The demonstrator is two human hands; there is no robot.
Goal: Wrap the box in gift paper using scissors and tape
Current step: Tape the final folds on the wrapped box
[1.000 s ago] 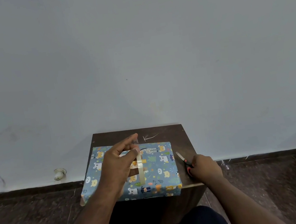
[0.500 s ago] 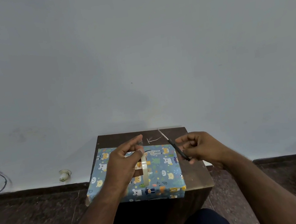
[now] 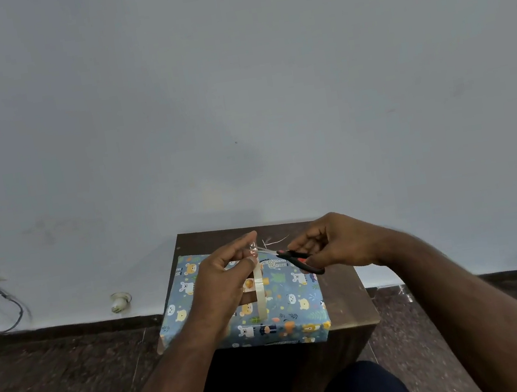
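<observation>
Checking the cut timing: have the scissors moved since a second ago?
Yes. The scissors went from the table's right edge up and leftward to the tape over the box.

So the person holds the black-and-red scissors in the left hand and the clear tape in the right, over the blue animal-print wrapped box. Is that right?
Not quite: the hands are swapped. In the head view, the right hand grips the black-and-red scissors, and the left hand pinches the clear tape strip. Both are indeed over the blue animal-print wrapped box on the dark wooden table.
</observation>
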